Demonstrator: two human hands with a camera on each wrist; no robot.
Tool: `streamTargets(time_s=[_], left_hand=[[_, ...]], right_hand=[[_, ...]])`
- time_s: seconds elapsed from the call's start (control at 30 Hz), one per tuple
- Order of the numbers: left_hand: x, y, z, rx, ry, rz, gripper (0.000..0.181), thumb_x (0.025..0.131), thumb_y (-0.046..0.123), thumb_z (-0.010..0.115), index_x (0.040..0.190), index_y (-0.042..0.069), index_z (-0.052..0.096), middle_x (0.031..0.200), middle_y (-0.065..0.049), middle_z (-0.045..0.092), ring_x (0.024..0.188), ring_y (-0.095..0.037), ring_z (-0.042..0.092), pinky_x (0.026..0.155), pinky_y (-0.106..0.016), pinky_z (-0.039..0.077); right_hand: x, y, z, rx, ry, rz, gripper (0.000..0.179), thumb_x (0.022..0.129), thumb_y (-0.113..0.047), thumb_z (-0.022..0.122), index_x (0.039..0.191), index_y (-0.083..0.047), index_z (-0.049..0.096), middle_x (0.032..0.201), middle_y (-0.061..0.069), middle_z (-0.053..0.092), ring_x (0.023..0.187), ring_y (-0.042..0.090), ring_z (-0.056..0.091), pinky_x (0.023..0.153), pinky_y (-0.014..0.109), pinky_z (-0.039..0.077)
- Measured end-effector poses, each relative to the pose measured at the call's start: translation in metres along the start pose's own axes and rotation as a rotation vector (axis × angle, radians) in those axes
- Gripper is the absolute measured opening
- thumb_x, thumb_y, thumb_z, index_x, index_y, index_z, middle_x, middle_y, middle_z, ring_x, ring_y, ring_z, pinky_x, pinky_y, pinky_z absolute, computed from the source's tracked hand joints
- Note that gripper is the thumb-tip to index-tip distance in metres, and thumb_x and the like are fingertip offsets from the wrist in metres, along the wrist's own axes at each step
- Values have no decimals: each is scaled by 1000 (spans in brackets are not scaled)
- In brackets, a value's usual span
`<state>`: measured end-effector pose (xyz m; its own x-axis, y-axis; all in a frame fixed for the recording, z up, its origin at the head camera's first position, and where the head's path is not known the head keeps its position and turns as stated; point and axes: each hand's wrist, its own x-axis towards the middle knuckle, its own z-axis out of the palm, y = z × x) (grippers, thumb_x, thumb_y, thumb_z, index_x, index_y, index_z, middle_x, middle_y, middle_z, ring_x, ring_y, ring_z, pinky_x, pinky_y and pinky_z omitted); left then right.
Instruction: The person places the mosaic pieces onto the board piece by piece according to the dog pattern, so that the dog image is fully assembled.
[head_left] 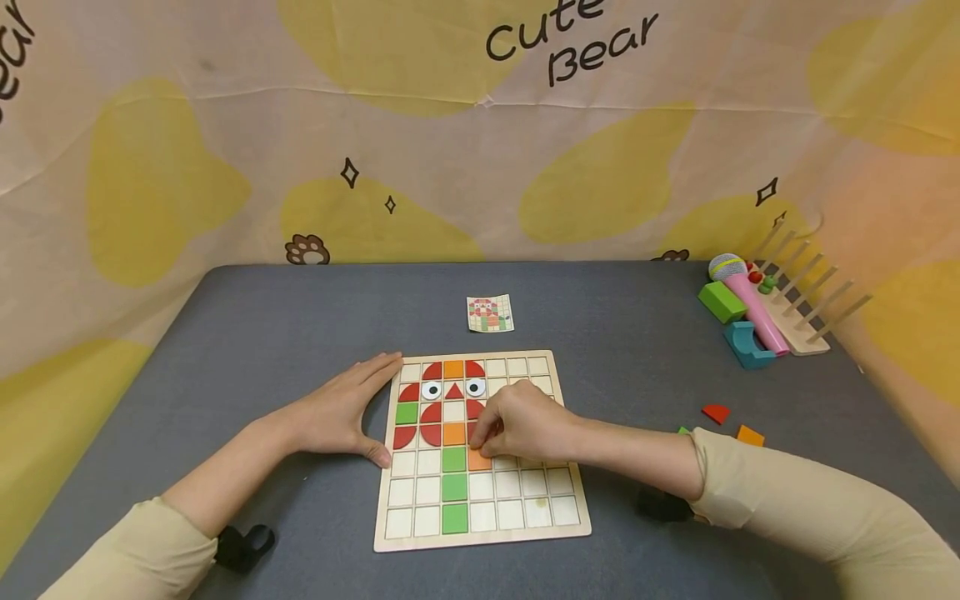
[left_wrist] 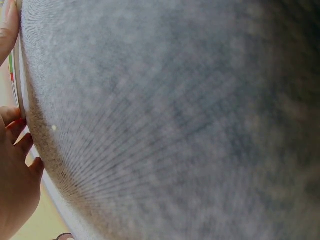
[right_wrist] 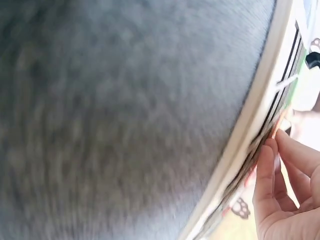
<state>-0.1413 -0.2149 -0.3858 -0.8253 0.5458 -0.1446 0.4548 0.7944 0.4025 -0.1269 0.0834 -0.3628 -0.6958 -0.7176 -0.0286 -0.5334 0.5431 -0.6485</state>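
In the head view a square wooden grid board (head_left: 483, 543) lies on the table, partly filled with red, orange and green tiles and two eye tiles (head_left: 431, 390). My left hand (head_left: 337, 408) spreads thumb and fingers along the board's left edge, fingertips at its upper left corner and thumb lower down. Over the middle of the board, my right hand (head_left: 528, 421) pinches an orange square tile (head_left: 480, 460) beside the column of green tiles (head_left: 454, 487). That hand covers several cells to the right. In the right wrist view its fingertips (right_wrist: 267, 150) meet close over the board.
A small picture card (head_left: 490, 314) lies behind the board. Loose red (head_left: 716, 413) and orange (head_left: 750, 436) pieces are on the right, near the right sleeve. Further back stand a pink toy microphone (head_left: 757, 312), a green block (head_left: 722, 302), a blue arch (head_left: 748, 346) and a pegged wooden rack (head_left: 810, 342).
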Motion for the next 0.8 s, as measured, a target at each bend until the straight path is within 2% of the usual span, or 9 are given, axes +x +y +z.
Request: streamTargets(time_s=[0.17, 0.3, 0.53, 0.8], left_hand=[[-1, 0, 0, -3, -3, -3, 133, 56, 73, 81, 157, 9, 24, 165, -13, 23, 153, -38, 20, 122, -61, 23], [-1, -1, 0, 3, -2, -7, 132, 56, 73, 81, 157, 9, 24, 165, -13, 23, 153, -39, 20, 122, -61, 24], [-1, -1, 1, 11, -5, -1, 133, 56, 73, 81, 157, 9, 24, 165, -13, 23, 153, -39, 21, 121, -61, 25], [1, -3, 2, 10, -2, -9, 133, 55, 75, 79, 157, 11, 23, 165, -12, 22, 153, -38, 20, 121, -61, 24]], right_hand=[[-6, 3, -20, -43, 22, -9, 7, 77, -11, 83, 78, -18, 80, 75, -10, 74, 66, -5, 57, 62, 14, 49], [-17, 11, -43, -72, 30, -4, 7, 78, -12, 82, 82, -17, 80, 81, -9, 74, 69, -3, 60, 63, 15, 51], [-43, 38, -71, -31, -77, 39, 11, 82, -12, 79, 92, -16, 78, 88, -5, 73, 71, 1, 60, 64, 18, 54], [-78, 84, -90, 79, -208, 15, 14, 81, -17, 81, 94, -17, 76, 91, 0, 73, 71, 0, 61, 66, 21, 57]])
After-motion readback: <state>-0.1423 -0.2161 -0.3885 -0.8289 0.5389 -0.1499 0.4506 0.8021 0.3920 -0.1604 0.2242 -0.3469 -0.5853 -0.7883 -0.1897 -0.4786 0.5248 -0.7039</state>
